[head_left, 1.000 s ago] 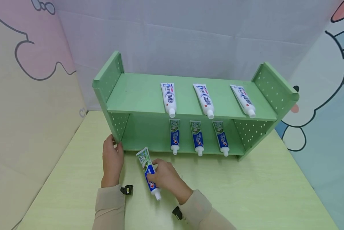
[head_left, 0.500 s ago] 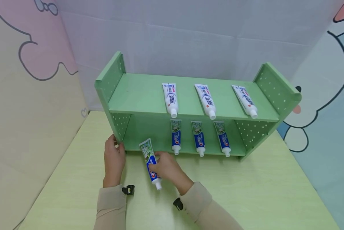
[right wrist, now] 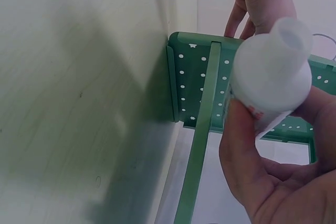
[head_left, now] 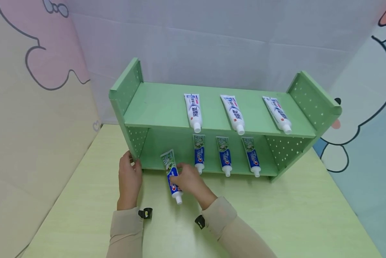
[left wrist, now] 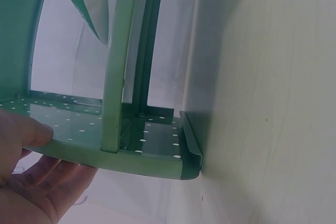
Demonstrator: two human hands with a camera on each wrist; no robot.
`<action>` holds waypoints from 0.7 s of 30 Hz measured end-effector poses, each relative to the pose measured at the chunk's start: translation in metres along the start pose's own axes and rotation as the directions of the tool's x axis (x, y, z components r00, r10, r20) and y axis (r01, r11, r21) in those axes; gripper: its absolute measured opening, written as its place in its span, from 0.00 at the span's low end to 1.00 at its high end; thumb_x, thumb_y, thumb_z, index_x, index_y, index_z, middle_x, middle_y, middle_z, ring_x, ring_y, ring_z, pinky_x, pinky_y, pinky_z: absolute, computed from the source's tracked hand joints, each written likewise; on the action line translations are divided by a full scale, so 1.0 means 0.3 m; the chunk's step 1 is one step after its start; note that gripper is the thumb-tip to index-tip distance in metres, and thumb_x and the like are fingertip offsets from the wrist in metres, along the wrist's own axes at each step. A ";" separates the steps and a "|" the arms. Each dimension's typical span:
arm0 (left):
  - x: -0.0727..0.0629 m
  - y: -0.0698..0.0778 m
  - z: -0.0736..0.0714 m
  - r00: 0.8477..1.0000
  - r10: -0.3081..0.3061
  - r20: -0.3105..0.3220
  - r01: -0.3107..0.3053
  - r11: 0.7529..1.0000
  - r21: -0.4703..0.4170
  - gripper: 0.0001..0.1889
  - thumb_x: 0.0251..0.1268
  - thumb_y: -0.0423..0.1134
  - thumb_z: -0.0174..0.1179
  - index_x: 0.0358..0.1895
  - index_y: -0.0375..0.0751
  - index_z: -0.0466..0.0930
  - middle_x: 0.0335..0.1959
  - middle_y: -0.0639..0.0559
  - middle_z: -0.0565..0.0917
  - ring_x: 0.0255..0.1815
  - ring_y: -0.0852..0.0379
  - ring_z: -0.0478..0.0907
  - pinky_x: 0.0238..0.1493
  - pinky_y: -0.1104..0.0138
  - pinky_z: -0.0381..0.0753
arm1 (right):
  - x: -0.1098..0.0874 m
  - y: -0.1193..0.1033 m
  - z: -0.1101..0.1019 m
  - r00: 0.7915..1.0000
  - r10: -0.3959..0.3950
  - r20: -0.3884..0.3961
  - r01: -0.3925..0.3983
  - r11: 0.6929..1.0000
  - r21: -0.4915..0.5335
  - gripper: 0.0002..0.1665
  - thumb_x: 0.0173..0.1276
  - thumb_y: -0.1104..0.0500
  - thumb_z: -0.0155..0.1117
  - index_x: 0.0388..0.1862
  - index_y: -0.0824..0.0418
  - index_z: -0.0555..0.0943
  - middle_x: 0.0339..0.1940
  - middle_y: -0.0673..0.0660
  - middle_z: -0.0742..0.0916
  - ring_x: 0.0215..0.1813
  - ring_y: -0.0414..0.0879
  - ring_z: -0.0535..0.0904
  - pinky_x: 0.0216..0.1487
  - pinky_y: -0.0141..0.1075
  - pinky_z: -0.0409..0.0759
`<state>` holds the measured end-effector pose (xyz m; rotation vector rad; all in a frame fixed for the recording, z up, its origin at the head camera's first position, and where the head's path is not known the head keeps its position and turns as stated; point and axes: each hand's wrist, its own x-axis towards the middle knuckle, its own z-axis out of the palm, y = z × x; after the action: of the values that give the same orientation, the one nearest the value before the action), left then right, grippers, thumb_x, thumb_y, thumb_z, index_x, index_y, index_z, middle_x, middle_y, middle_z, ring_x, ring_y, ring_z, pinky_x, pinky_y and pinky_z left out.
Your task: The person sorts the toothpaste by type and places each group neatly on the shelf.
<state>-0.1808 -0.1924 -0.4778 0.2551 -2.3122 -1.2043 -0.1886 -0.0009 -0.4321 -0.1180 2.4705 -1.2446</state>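
Note:
My right hand pinches a blue and green toothpaste tube between thumb and fingers. The tube slants with its white cap toward me, and its flat end overlaps the lower level of the green shelf rack at the left. In the right wrist view the white cap faces the camera and the printed side is mostly hidden. My left hand grips the rack's left side panel near its foot. Its thumb lies on the inner face, with the other fingers outside.
Several more blue and green tubes lie on the lower level, caps at the front edge. On the upper level lie white tubes, spaced apart. The rack stands on a pale table before a fabric backdrop.
My right hand has moved the tube forward and slightly upward in view, bringing its flat end over the lower shelf's front edge. The left hand stays on the side panel.

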 end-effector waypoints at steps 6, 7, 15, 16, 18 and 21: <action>-0.001 0.000 0.001 1.000 -0.002 0.002 0.002 1.000 -0.001 0.21 0.73 0.26 0.49 0.65 0.23 0.61 0.54 0.30 0.70 0.55 0.36 0.71 0.53 0.51 0.82 | 0.018 0.002 -0.003 1.000 -0.002 -0.015 0.002 1.000 0.000 0.33 0.63 0.60 0.68 0.65 0.68 0.72 0.30 0.57 0.83 0.24 0.45 0.80 0.20 0.34 0.82; -0.001 -0.001 0.002 1.000 -0.002 0.003 0.002 1.000 -0.001 0.21 0.73 0.26 0.49 0.65 0.23 0.61 0.54 0.30 0.70 0.56 0.37 0.71 0.53 0.51 0.82 | 0.022 0.002 -0.004 1.000 -0.002 -0.017 0.001 1.000 -0.005 0.33 0.63 0.59 0.68 0.65 0.68 0.72 0.30 0.57 0.83 0.24 0.45 0.80 0.20 0.34 0.82; -0.001 -0.004 0.006 1.000 0.013 -0.005 -0.013 1.000 0.002 0.21 0.73 0.26 0.49 0.65 0.22 0.61 0.53 0.30 0.70 0.55 0.36 0.72 0.52 0.50 0.82 | 0.059 -0.007 -0.007 0.999 0.020 -0.032 -0.019 0.999 0.035 0.33 0.64 0.56 0.68 0.65 0.67 0.72 0.35 0.58 0.84 0.28 0.45 0.81 0.25 0.35 0.84; -0.001 -0.004 0.006 1.000 0.013 -0.006 -0.013 1.000 0.002 0.21 0.73 0.26 0.49 0.65 0.22 0.61 0.53 0.30 0.70 0.55 0.36 0.72 0.52 0.50 0.82 | 0.064 -0.010 -0.007 0.999 0.022 -0.034 -0.021 0.999 0.042 0.33 0.64 0.56 0.68 0.65 0.67 0.72 0.36 0.58 0.84 0.29 0.46 0.82 0.25 0.35 0.84; -0.003 -0.003 0.005 1.000 0.011 -0.006 -0.011 1.000 0.003 0.21 0.72 0.26 0.49 0.65 0.22 0.61 0.53 0.30 0.70 0.55 0.36 0.72 0.52 0.50 0.82 | 0.074 -0.014 -0.006 0.999 0.023 -0.040 -0.021 0.999 0.046 0.33 0.64 0.56 0.68 0.65 0.66 0.72 0.37 0.59 0.84 0.30 0.46 0.82 0.26 0.35 0.84; -0.005 -0.001 0.004 1.000 0.004 -0.002 -0.004 1.000 0.004 0.21 0.73 0.26 0.49 0.65 0.23 0.61 0.53 0.30 0.70 0.55 0.36 0.72 0.52 0.51 0.82 | 0.091 -0.017 -0.002 0.999 0.021 -0.049 -0.019 0.999 0.051 0.33 0.65 0.55 0.68 0.65 0.67 0.72 0.37 0.58 0.85 0.30 0.45 0.82 0.26 0.34 0.84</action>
<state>-0.1803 -0.1913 -0.4791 0.2532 -2.3127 -1.1967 -0.2145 -0.0100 -0.4355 -0.0492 2.4741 -1.3152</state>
